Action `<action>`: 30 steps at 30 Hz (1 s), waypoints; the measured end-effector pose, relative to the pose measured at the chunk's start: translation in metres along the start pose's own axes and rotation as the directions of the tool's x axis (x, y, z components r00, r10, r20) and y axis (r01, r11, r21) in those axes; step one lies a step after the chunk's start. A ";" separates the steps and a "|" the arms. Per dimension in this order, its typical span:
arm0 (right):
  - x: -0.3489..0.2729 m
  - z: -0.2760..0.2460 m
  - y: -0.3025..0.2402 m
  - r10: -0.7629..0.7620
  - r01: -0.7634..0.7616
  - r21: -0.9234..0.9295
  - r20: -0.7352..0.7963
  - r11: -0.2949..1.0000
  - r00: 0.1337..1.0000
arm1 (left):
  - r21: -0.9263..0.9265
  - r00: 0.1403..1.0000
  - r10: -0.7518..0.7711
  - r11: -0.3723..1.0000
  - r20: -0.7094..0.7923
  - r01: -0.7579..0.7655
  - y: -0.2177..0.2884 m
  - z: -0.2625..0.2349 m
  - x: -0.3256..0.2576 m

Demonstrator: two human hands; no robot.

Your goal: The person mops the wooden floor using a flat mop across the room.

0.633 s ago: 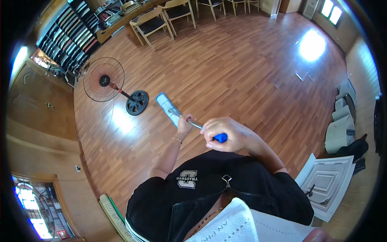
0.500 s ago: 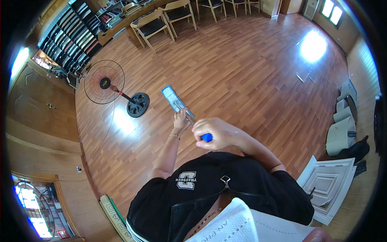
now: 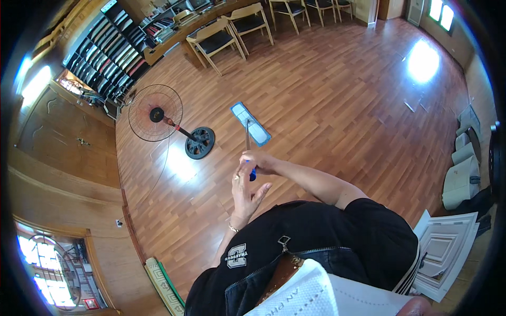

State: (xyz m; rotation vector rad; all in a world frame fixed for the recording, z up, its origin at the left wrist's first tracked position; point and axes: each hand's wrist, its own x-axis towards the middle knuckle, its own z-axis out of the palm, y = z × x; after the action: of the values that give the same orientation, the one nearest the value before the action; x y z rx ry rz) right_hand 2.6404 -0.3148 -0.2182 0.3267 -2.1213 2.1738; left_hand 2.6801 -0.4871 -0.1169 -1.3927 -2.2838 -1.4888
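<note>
Mop (image 3: 256, 134) sits right of the fan (image 3: 156, 114), right grip (image 3: 259, 161) wrapped around its handle (image 3: 253, 174), left grip (image 3: 244, 197) spread, nearer!

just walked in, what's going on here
Someone in a black top is handling a flat mop. The right hand is closed around its handle, near the blue end. The left hand is right beside that end, thumb spread; whether it touches the handle is hard to tell. The blue-and-white mop head is down on the wooden floor, to the right of a standing fan.
</note>
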 end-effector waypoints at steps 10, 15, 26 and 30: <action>0.058 0.137 -0.051 -0.371 0.433 -0.684 0.248 0.587 0.895 | 0.233 0.920 0.053 0.971 -0.388 0.043 -0.044 -0.130 -0.047; 0.079 0.161 -0.001 -0.459 0.525 -0.439 0.256 0.729 0.851 | 0.009 0.816 0.050 0.998 -0.576 -0.055 0.011 -0.201 -0.051; 0.058 0.122 0.068 -0.317 0.446 -0.551 0.318 0.705 0.894 | 0.026 0.843 0.230 0.968 -0.486 -0.249 0.036 -0.199 -0.043; 0.047 0.050 0.084 -0.228 0.306 -0.623 0.204 0.720 0.952 | -0.052 0.878 0.088 0.991 -0.470 -0.127 0.025 -0.143 -0.018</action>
State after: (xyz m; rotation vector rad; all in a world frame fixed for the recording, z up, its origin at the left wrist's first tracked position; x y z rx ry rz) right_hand 2.5815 -0.3716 -0.2897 0.6475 -2.5269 1.1735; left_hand 2.6537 -0.6043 -0.0340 -1.0097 -1.8387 -1.6755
